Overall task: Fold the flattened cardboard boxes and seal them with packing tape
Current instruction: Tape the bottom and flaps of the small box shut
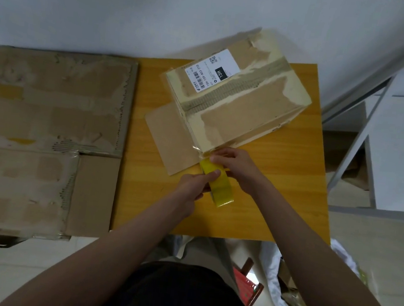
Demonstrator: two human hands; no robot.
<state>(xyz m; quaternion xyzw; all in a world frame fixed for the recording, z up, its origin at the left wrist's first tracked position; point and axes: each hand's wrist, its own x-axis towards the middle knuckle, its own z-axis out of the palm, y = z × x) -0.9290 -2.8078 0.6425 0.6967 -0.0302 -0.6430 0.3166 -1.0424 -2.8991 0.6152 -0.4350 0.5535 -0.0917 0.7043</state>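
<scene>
- The flattened cardboard (pixel 44 141), a large worn sheet with torn tape marks, lies well to the left of the grip, partly overlapping the table's left edge.
- The wooden table (pixel 279 202), yellow-orange, spreads under both hands and carries the box.
- The cardboard box (pixel 237 98), folded up, with old tape strips and a white shipping label (pixel 212 70) on its upper face, stands just beyond the grip; one loose flap (pixel 169 138) lies flat on the table to the left of the hands.
- The tape roll (pixel 219 186), yellow, stands on edge at the box's near corner, held between both hands.
- The left hand (pixel 195 185) has its fingers curled round the roll, thumb on top.
- The right hand (pixel 235 165) pinches the tape's loose end right at the box's near corner.
</scene>
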